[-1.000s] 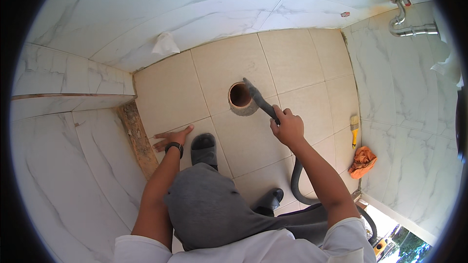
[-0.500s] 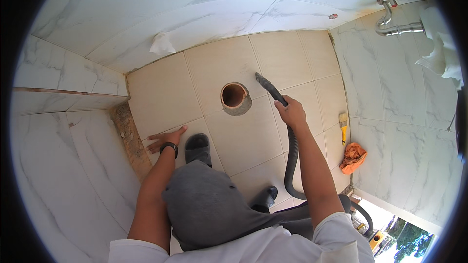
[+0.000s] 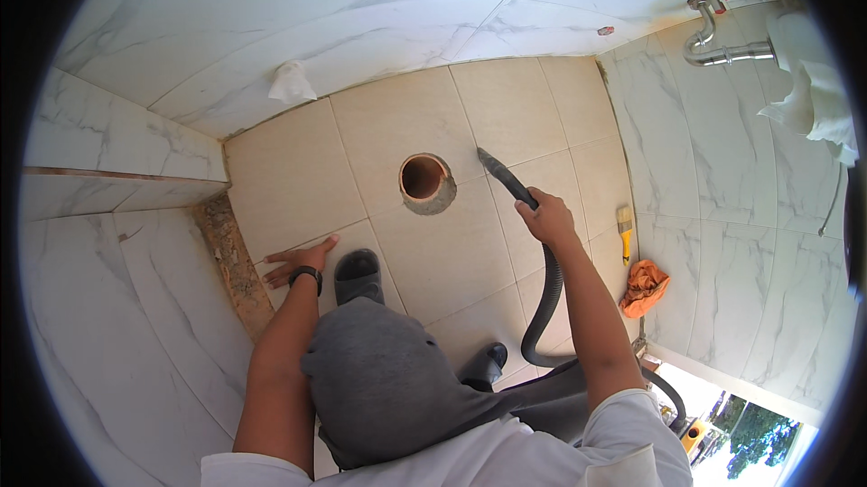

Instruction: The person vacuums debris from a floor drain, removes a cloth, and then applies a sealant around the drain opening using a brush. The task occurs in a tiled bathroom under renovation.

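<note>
My right hand is wrapped round a black vacuum hose close to its narrow nozzle end. The nozzle tip rests at a joint of the beige floor tiles, right of a round clay drain pipe set in a ring of rough mortar. From my hand the ribbed hose curves down past my right forearm toward the doorway. My left hand lies on the tiles beside my left slipper, its fingers spread, with a dark band at the wrist.
A yellow-handled paintbrush and a crumpled orange cloth lie by the right wall. Metal sink pipes hang at the upper right. White plastic sticks out of the far wall. Broken, untiled edging runs along the left.
My right hand has shifted slightly right and down, and the nozzle has moved a little toward me along the tile joint. The left hand keeps its place on the floor.
</note>
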`<state>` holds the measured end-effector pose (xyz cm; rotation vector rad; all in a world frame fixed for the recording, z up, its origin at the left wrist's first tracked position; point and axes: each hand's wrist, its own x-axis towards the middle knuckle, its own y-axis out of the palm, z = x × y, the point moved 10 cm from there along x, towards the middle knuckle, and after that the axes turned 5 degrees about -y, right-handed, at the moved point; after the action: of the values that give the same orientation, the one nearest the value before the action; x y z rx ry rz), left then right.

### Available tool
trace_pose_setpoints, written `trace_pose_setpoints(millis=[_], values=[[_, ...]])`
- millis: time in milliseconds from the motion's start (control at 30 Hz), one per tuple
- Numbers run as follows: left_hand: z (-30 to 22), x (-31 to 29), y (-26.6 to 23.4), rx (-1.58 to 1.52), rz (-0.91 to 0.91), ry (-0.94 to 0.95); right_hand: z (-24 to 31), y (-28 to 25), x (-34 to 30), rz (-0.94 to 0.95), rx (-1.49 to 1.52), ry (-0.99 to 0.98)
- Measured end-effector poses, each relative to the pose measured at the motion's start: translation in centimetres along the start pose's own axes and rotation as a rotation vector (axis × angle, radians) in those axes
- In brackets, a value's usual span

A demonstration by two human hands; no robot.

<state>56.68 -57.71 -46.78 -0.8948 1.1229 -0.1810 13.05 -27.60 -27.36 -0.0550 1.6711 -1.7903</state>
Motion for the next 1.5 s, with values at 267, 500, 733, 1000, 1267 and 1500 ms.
trace_pose_setpoints(millis=[267,500,733,1000,1267,1500], values=[[0.0,-0.3,-0.5,0.024,-0.033,-0.012,-1.6,1.7,-3.8,0.010,0.060,0.083],[-0.2,-0.7,-0.6,0.020,-0.009,-0.004,-2.2,4.1,-6.7,-0.040,0.057,0.165],[-0.1,-1.7,-0.9,-0.033,-0.002,-0.021,-3.2,2.3,-4.6,-0.130,0.117,0.216],[-0.1,-0.5,-0.6,-0.016,-0.023,-0.012,-0.1,2.9,-4.8,-0.102,0.146,0.181],[0.0,-0.7,-0.9,-0.024,-0.025,-0.005,4.8,5.9,-7.4,0.025,0.074,0.080],[0.0,-0.5,-0.9,-0.023,-0.036,-0.005,2.1,3.9,-6.2,-0.073,0.008,0.134]])
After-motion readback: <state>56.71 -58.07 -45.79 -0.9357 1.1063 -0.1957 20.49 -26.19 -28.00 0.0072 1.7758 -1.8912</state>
